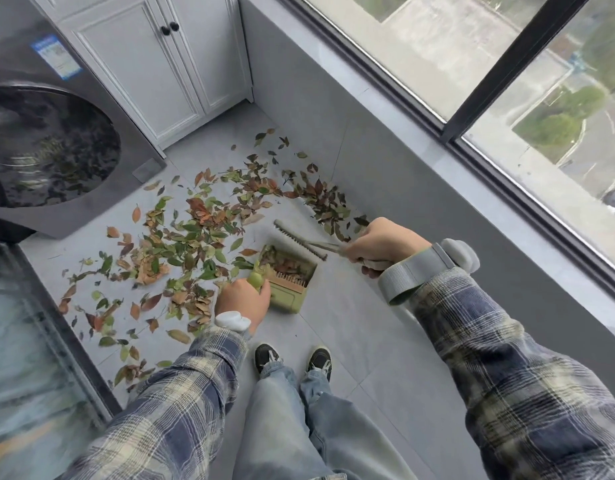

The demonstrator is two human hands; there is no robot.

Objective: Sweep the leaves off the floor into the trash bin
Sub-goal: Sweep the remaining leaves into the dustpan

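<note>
Tally from where I stand: one green dustpan (pixel 292 284), one grey broom (pixel 299 239), one left hand (pixel 242 299), one right hand (pixel 385 242) — each with one wrist device (pixel 231 322). Two black shoes (pixel 267 356). One washing machine (pixel 22 57). One white cabinet (pixel 229 46), two doors (pixel 132 71), two knobs (pixel 165 29). Leaves (pixel 191 233) — beyond counting, dozens at least.

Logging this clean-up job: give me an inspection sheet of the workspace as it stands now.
Surface: grey tiled floor, littered across its left and middle.
Job's things: leaves mostly on the floor, some inside the green dustpan; brush head at the pan's far edge; no trash bin in view.
Clutter: nothing seen beyond the leaves.
Hands: left hand grips the dustpan handle; right hand grips the brush handle.
Cables: nothing seen.
Surroundings: washing machine on the left, white cabinet behind, window on the right.
</note>
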